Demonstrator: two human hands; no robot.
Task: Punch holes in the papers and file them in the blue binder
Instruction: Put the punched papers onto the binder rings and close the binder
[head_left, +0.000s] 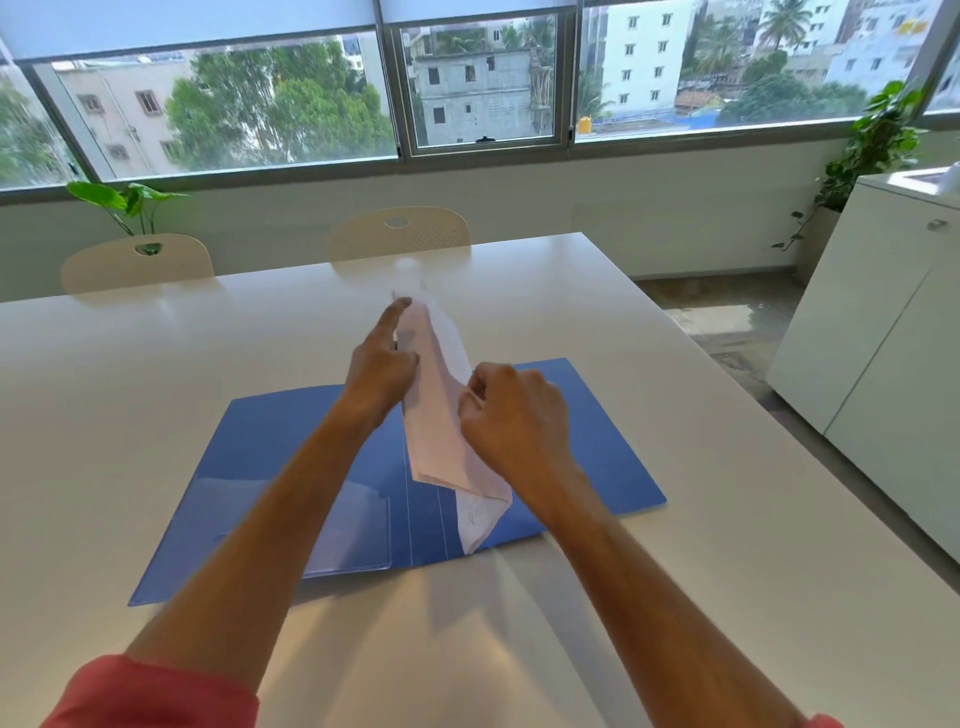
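Two bare forearms in rolled red sleeves (150, 693) reach forward over a white table (727, 493). The left hand (382, 364) steadies a sheaf of papers (441, 415) with fingers extended along its left side. The right hand (511, 410) pinches the same sheaf's right edge. The papers hang above the blue binder (270, 447), lying open and flat beneath. No hole punch shows, and holes cannot be made out. Filing looks unfinished. Faint handwriting marks one sheet, unreadable.
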